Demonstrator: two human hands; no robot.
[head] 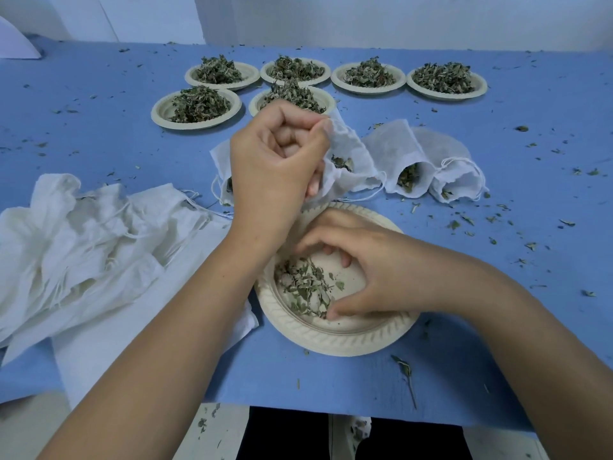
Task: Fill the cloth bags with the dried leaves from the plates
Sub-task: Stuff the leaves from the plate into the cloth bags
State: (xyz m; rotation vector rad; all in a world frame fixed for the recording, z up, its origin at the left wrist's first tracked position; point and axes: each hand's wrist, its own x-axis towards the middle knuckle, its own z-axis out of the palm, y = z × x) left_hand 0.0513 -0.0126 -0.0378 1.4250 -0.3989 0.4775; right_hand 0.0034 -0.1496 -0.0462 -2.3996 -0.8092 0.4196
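My left hand (277, 164) is raised over the table and pinches the rim of a small white cloth bag (351, 157), holding its mouth open; some dried leaves show inside. Below it, my right hand (371, 277) lies in a beige plate (335, 336), fingers curled around a small remaining heap of dried leaves (303, 287). Two filled bags (398, 157) (457, 180) lie on their sides to the right. Another bag (222, 167) sits partly hidden behind my left hand.
Several beige plates heaped with dried leaves (199, 104) (446, 78) stand in rows at the back of the blue table (547, 134). A pile of empty white cloth bags (83, 247) lies at the left. Leaf crumbs are scattered across the table, mostly at the right.
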